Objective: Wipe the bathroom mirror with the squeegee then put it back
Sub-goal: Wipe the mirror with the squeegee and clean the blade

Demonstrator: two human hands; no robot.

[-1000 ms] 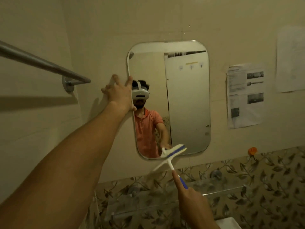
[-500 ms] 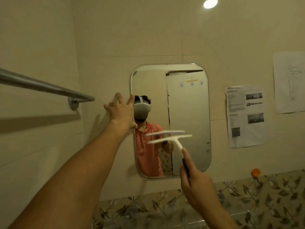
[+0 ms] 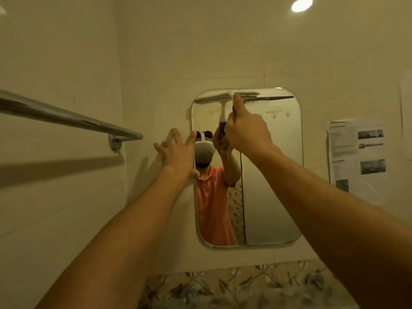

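Note:
A rounded rectangular mirror (image 3: 272, 175) hangs on the beige tiled wall. The squeegee (image 3: 225, 95), white with a blue handle, has its blade lying flat across the mirror's top edge, on the left half. My right hand (image 3: 246, 130) is shut on its handle, forefinger stretched up toward the blade. My left hand (image 3: 178, 155) rests with fingers spread on the mirror's left edge and the wall beside it. The handle's lower part is hidden in my fist. The mirror reflects a person in an orange shirt.
A metal towel rail (image 3: 66, 118) sticks out from the left wall, ending close to my left hand. Printed paper sheets (image 3: 356, 159) are stuck to the wall right of the mirror. A band of leaf-patterned tiles (image 3: 245, 286) runs below. A ceiling light (image 3: 301, 4) shines above.
My right hand has lifted the squeegee from below the mirror's bottom edge up to its top edge. My left hand has stayed on the mirror's left edge. The view has tilted upward.

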